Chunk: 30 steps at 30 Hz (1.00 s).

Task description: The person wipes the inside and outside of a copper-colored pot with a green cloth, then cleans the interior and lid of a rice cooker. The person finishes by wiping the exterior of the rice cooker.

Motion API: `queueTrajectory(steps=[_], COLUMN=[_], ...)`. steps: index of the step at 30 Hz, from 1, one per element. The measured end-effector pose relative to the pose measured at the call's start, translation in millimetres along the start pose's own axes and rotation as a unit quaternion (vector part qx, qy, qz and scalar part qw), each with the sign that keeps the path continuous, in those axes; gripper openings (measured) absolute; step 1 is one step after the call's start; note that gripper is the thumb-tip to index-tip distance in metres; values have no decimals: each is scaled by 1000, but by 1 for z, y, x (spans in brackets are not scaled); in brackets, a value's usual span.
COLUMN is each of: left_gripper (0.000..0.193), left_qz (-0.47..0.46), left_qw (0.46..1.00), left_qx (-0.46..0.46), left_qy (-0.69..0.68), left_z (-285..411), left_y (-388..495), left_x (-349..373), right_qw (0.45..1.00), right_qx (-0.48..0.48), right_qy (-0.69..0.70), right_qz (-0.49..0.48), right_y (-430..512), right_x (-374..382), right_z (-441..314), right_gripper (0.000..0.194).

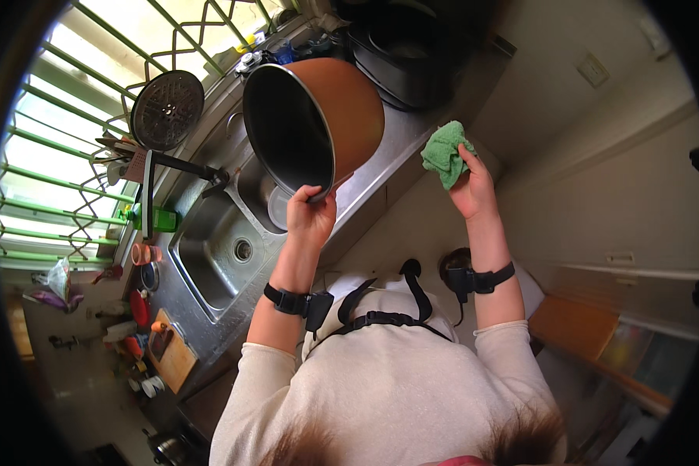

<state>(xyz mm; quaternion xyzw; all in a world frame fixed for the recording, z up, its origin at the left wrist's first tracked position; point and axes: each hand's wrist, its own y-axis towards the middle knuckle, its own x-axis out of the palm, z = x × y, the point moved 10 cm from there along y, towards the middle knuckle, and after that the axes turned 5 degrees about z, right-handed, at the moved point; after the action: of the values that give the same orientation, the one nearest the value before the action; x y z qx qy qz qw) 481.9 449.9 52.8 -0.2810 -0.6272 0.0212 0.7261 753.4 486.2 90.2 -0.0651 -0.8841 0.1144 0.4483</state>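
My left hand grips the rim of a deep copper-coloured pot with a dark inside. The pot is tilted on its side above the sink counter, its mouth turned toward the window. A bunched green cloth is held in my right hand, apart from the pot and to its right. Below the pot lies the second sink bowl, where a pale round container is partly hidden by the pot and my left hand.
The near sink bowl has a black faucet over it. A green bottle and a pink cup stand at the back edge. A black appliance sits beyond the pot; a wooden cutting board lies at left.
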Motion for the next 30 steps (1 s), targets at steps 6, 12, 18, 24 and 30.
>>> queueTrajectory(steps=[6,12,18,24,30], left_gripper=[45,46,44,42,44], left_qz=[-22,-66,-25,31,51], left_qw=[997,984,973,962,935], left_qx=[66,132,184,236,325], left_qy=[-42,-100,-136,-132,-135], left_z=[-5,10,31,34,39], left_y=[51,125,188,228,257], left_x=[59,87,101,93,91], right_qw=[999,999,985,954,666], right_qx=[35,45,56,48,-117], right_qy=[-17,-3,-160,-291,-649], right_qz=[-12,-15,-16,-53,-348], right_y=[83,157,243,338,417], right_x=[6,20,68,88,163], right_z=[-21,-63,-113,-139,-90], right_gripper=[39,40,43,44,36])
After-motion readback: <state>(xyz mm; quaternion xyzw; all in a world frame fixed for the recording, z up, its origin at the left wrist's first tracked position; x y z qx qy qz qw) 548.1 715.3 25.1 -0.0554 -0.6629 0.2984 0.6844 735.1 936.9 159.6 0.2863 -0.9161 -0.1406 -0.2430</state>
